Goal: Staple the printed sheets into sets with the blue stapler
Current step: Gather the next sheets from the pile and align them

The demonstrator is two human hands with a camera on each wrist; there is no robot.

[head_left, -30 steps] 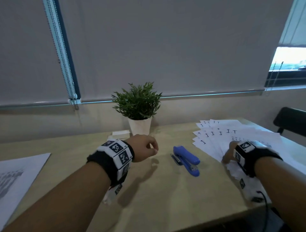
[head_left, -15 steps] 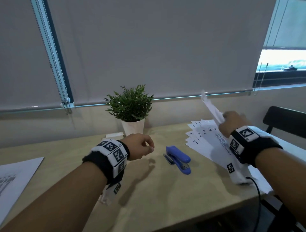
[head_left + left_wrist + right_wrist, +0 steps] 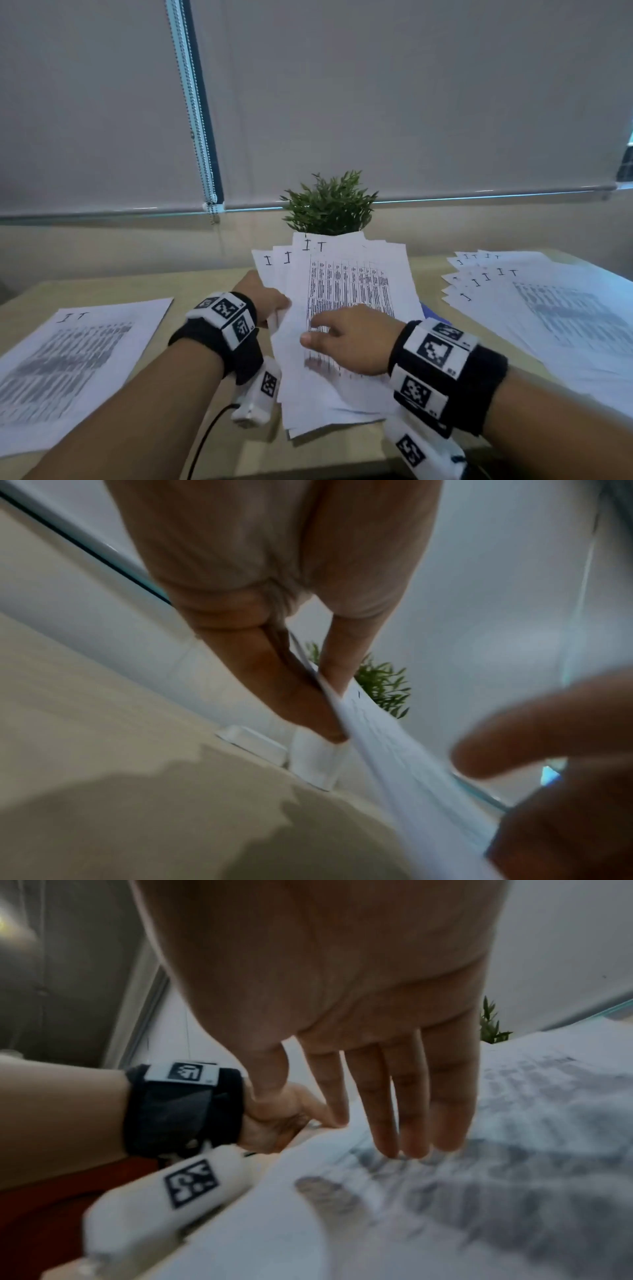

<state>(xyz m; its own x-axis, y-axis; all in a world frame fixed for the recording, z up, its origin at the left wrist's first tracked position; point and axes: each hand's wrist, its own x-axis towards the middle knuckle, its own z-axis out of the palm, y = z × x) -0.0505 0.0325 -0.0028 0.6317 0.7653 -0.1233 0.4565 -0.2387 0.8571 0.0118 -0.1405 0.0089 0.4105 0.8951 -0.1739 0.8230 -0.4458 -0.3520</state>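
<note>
Grey blinds back a wooden desk (image 3: 212, 442). At centre frame the left hand (image 3: 265, 303) pinches a fanned bundle (image 3: 346, 274) that the right hand (image 3: 346, 337), fingers straight, presses. No set looks stapled yet; the stapler is hidden now, visible earlier. The bundle has come over from the pile (image 3: 548, 308) at right.

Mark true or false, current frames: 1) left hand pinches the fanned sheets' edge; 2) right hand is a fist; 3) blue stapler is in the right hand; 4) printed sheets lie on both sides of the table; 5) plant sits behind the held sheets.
1) True: the left hand pinches the left edge of the fanned sheets.
2) False: the right hand lies on the sheets with straight fingers.
3) False: neither hand holds a stapler.
4) True: a left pile and a right spread on the table.
5) True: the potted plant.
</note>
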